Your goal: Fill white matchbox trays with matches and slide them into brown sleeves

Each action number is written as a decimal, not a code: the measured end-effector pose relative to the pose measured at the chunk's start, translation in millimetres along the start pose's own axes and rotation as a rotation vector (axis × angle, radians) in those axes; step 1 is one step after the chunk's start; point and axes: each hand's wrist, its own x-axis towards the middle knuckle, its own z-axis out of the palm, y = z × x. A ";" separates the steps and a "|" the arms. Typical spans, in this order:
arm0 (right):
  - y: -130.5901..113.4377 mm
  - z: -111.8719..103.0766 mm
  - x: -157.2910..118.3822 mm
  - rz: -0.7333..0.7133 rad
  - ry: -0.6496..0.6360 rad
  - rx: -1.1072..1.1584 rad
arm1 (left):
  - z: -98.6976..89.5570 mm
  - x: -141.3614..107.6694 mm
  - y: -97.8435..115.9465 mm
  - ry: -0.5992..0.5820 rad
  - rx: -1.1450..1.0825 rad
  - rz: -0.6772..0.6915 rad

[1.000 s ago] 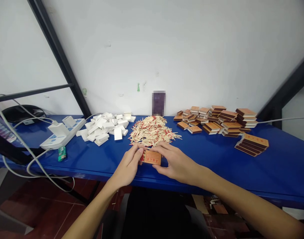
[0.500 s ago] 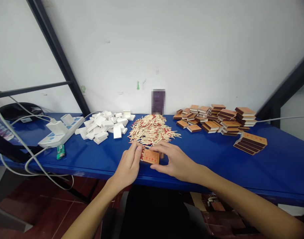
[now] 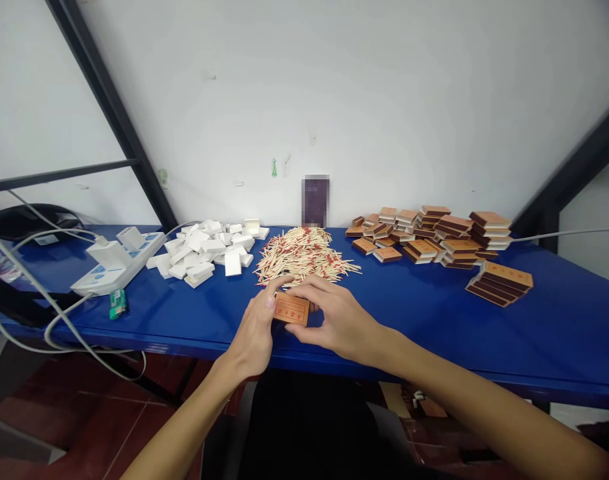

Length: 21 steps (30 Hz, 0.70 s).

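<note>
Between my two hands is an orange matchbox, its printed face up and no matches showing at its end. My left hand grips its left end, thumb on top. With fingers along the far edge and thumb at the near edge, my right hand holds the right part. Just beyond lies a heap of red-tipped matches. White inner trays are piled to its left. On the right, matchbox sleeves lie in a loose pile, and a leaning row of matchboxes stands nearer me.
A white power strip with plugs and cables lies at the left of the blue table, with a small green object in front of it. A blurred dark rectangle stands against the wall. Black frame bars slant up both sides.
The right hand has moved left, and the sleeve now covers the matches that showed at the box's left end. The matchbox has shifted slightly left.
</note>
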 end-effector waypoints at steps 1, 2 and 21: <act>0.2 -0.6 0.0 -0.001 -0.005 0.000 | 0.2 0.2 -0.4 0.004 0.000 -0.002; 0.4 -1.3 0.0 -0.004 -0.008 0.002 | 0.4 0.2 -0.7 0.008 -0.002 -0.003; 11.7 -15.1 -10.5 0.010 -0.060 -0.092 | -5.1 2.6 3.9 -0.035 -0.100 0.011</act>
